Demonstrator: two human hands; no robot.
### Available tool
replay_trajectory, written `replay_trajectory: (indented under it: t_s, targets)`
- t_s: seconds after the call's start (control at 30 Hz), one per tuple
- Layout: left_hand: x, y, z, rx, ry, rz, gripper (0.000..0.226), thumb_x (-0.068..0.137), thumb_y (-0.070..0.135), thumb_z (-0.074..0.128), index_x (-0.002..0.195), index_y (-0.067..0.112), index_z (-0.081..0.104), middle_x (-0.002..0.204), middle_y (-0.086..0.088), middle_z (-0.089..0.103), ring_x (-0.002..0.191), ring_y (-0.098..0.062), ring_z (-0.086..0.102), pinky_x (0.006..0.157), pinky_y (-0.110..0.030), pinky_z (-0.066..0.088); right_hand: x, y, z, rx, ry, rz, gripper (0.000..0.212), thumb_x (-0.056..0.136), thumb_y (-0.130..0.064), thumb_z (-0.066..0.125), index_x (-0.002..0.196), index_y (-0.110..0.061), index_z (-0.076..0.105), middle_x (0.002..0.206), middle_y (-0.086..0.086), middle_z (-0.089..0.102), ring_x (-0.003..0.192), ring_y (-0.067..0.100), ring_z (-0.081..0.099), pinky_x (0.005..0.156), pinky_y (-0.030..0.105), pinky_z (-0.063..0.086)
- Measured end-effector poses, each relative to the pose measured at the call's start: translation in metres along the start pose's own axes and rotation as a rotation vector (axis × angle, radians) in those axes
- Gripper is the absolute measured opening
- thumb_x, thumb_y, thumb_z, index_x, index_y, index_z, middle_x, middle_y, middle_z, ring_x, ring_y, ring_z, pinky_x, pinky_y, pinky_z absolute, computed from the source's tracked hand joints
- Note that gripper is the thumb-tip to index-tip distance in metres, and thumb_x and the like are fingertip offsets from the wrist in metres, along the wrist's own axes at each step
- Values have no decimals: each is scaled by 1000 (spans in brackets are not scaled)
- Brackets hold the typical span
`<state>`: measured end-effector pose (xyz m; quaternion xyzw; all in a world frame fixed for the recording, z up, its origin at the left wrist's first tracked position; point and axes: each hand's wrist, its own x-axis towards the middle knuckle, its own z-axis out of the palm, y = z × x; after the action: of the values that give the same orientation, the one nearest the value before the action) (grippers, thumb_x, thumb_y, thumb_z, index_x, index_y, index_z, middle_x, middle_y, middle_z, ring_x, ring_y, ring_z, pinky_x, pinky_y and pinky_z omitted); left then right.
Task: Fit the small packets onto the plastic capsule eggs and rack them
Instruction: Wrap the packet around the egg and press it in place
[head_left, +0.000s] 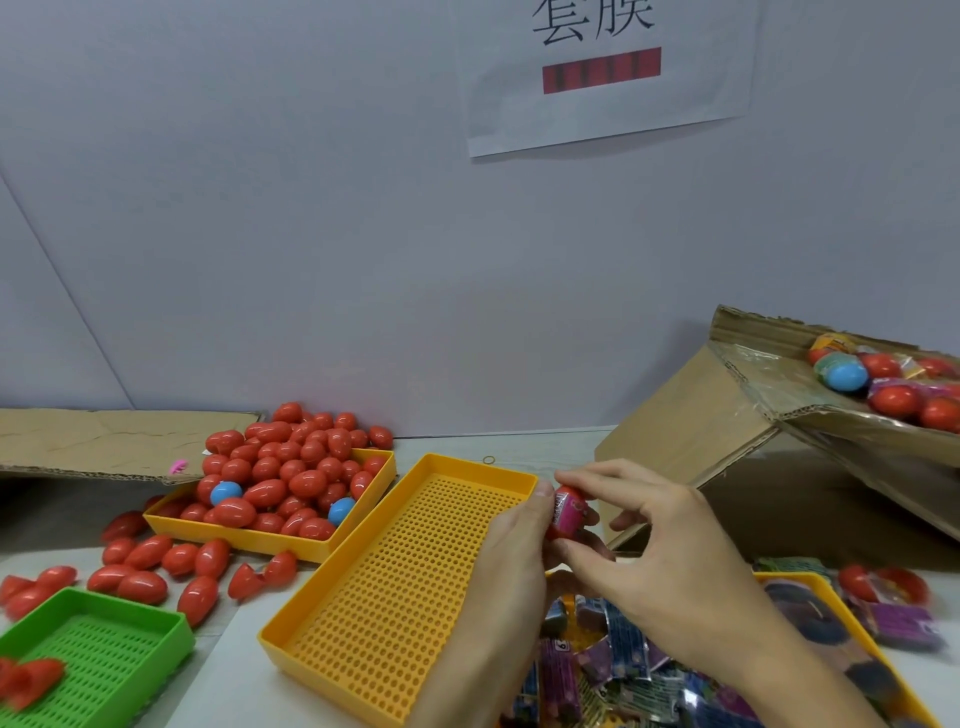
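Observation:
My left hand (511, 551) and my right hand (654, 545) together hold one red capsule egg (569, 512) with a pink printed packet around its middle, just right of the perforated yellow tray (363, 587), which has nothing in it. The right thumb and forefinger pinch the egg's ends. A second yellow tray (270, 538) at the left is heaped with red capsule eggs (291, 467) and two blue ones. Below my hands another yellow tray (826, 590) holds several small purple and blue packets (613, 654).
A green perforated tray (104, 654) lies at the bottom left with red egg halves in it. Loose red eggs (150, 566) are scattered beside it. A tilted cardboard box (753, 431) at the right holds wrapped eggs. Flat cardboard (104, 436) leans against the left wall.

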<state>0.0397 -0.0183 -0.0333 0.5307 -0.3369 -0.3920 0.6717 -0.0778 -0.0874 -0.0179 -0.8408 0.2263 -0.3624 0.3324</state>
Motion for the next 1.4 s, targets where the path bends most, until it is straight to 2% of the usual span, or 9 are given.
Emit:
replay_trajectory:
  t_s: [0.2, 0.27, 0.47, 0.67, 0.77, 0.9, 1.03, 1.2, 1.4]
  targets:
    - [0, 2, 2, 262, 120, 209, 20, 98, 32, 54, 95, 21, 70, 81, 4, 72, 66, -8, 64, 60, -27, 55, 1, 3, 3, -96, 78, 2, 48, 80, -36, 77, 126, -36, 64, 109, -34, 56, 103, -21, 45, 78, -2, 37]
    - [0, 3, 1, 271, 115, 222, 20, 99, 25, 54, 93, 19, 72, 83, 2, 74, 71, -11, 68, 61, -26, 56, 0, 2, 3, -114, 64, 2, 49, 81, -38, 76, 128, -36, 63, 109, -33, 56, 103, -21, 44, 78, -3, 37]
    - [-2, 9, 1, -143, 73, 9, 40, 102, 25, 47, 86, 1, 75, 83, -24, 72, 71, -28, 71, 63, -33, 59, 1, -2, 2, -15, 91, 6, 50, 73, -36, 83, 113, -54, 57, 108, -42, 54, 103, -17, 48, 80, 2, 40]
    - [-5, 12, 4, -250, 63, -63, 40, 104, 20, 42, 91, -9, 67, 79, -25, 71, 70, -27, 72, 61, -32, 60, 1, -2, 2, 18, 91, 48, 51, 72, -34, 84, 116, -48, 64, 107, -41, 56, 96, -15, 52, 78, 11, 42]
    - [-7, 14, 5, -369, 37, -134, 34, 104, 15, 40, 103, -11, 61, 76, -24, 68, 66, -28, 69, 59, -33, 59, 0, -4, 2, 51, 93, 34, 52, 70, -33, 86, 114, -49, 64, 108, -40, 56, 95, -12, 55, 79, 11, 43]
    - [-9, 17, 3, -493, -43, -211, 28, 101, 7, 41, 105, -11, 63, 76, -23, 66, 65, -28, 69, 59, -34, 59, 0, -7, 3, 85, 83, 17, 51, 68, -36, 85, 113, -48, 65, 105, -35, 60, 94, -8, 57, 75, 9, 44]
    - [-10, 17, 2, -536, -84, -243, 25, 98, 5, 41, 107, -9, 60, 77, -23, 68, 66, -30, 70, 59, -34, 59, 1, -9, 3, 107, 78, 0, 56, 60, -54, 72, 115, -44, 67, 105, -32, 61, 97, -7, 57, 78, 6, 43]
    - [-10, 17, 1, -549, -91, -261, 26, 94, 4, 41, 108, -10, 58, 78, -24, 68, 65, -30, 71, 58, -33, 58, 1, -10, 3, 96, 70, 8, 58, 60, -56, 71, 116, -44, 66, 105, -30, 61, 102, -6, 57, 83, 7, 43]
    - [-7, 14, 3, -523, 2, -204, 38, 86, 20, 58, 109, -10, 63, 91, -29, 70, 76, -31, 72, 64, -34, 60, 0, 2, -1, 105, 79, 75, 48, 72, -30, 84, 111, -52, 66, 107, -32, 65, 96, -5, 58, 80, 12, 45]
